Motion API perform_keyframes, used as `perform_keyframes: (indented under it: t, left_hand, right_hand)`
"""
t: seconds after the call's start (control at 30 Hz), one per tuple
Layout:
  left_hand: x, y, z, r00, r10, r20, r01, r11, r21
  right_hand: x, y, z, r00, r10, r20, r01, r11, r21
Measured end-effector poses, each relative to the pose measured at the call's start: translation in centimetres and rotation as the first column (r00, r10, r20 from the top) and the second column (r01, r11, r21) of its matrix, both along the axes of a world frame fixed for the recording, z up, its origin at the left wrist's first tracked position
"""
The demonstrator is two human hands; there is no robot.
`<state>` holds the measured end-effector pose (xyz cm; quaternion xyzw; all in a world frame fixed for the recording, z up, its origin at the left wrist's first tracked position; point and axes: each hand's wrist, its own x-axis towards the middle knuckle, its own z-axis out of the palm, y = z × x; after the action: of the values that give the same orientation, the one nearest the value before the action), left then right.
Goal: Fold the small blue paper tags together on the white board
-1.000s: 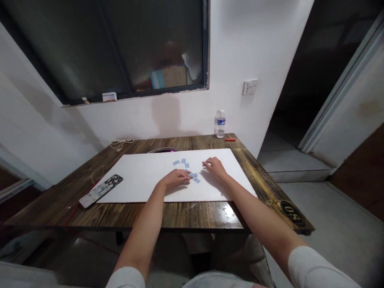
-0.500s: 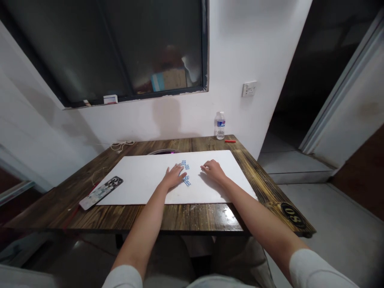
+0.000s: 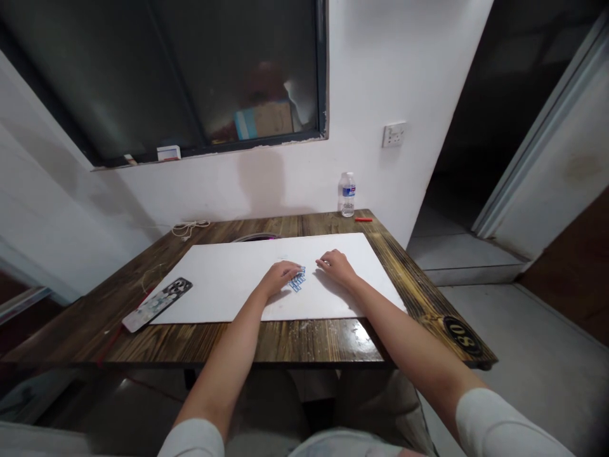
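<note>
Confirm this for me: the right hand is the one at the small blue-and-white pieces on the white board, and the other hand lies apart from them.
Wrong hand: the head view shows the left hand at the blue-and-white pieces on the white board, and the right hand lying apart from them.

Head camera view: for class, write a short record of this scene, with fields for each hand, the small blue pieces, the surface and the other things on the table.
Left hand: fingertips at the edge of the pieces, no clear grip
Right hand: resting on the white board, apart from the pieces
Pieces: small blue-and-white pieces in one tight cluster between the hands
Surface: white board on a dark wooden table
Other items: phone in a patterned case, plastic water bottle, red pen, white cord
</note>
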<state>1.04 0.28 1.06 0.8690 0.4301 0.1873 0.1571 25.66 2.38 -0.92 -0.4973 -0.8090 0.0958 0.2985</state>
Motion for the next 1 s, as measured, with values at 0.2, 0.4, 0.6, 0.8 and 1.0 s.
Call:
perform_keyframes:
  t: [0.2, 0.4, 0.6, 0.8, 1.0]
  left_hand:
    - [-0.1, 0.5, -0.9, 0.922, 0.344, -0.177, -0.344, 0.939, 0.034]
    - [-0.7, 0.0, 0.2, 0.966, 0.188, 0.176, -0.162, 0.975, -0.154]
    - [-1.6, -0.7, 1.4, 0.952, 0.270, 0.146, -0.267, 0.963, -0.042]
    - [-2.9, -0.7, 1.9, 0.982, 0.174, 0.075, -0.165, 0.980, -0.106]
    - [-3.5, -0.3, 1.4, 0.996, -0.078, 0.043, 0.084, 0.985, -0.148]
  right_hand:
    - [-0.1, -0.2, 0.2, 1.000, -0.002, 0.003, 0.002, 1.000, 0.003]
    - [-0.1, -0.5, 0.4, 1.000, 0.017, -0.010, -0.017, 1.000, -0.003]
    - [-0.1, -0.6, 0.4, 0.988, 0.150, -0.038, -0.151, 0.989, -0.009]
    - [-0.6, -1.5, 1.2, 0.905, 0.420, -0.064, -0.421, 0.907, -0.007]
    - [-0.9, -2.0, 1.3, 0.776, 0.626, 0.073, -0.610, 0.776, -0.161]
